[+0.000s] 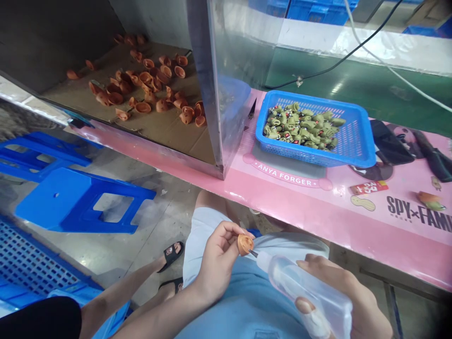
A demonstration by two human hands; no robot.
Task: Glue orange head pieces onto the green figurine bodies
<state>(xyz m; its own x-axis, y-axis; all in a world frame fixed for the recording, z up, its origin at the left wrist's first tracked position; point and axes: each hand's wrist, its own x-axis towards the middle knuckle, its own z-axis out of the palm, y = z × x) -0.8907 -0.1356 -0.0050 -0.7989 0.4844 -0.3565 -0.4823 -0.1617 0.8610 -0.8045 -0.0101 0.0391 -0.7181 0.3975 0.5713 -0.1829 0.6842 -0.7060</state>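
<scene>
Your right hand (348, 287) wraps the bottle (300, 278), fingers closed around its clear body. It looks light and soft-walled, so it should give under a squeeze; grip mid-body and keep off the thin nozzle. Just beyond, your left hand (219, 258) is pinched nearly closed on the orange shell (245, 244), above your lap, its hollow facing the nozzle tip; you can't tell whether they touch. The shell seems light and fairly stiff, perhaps slippery if wet: hold it by the outer wall. Farther off, the pink surface (247, 188) carries a basket (314, 158) of green parts (307, 126), and more shells (148, 82) lie on cardboard (183, 134).
</scene>
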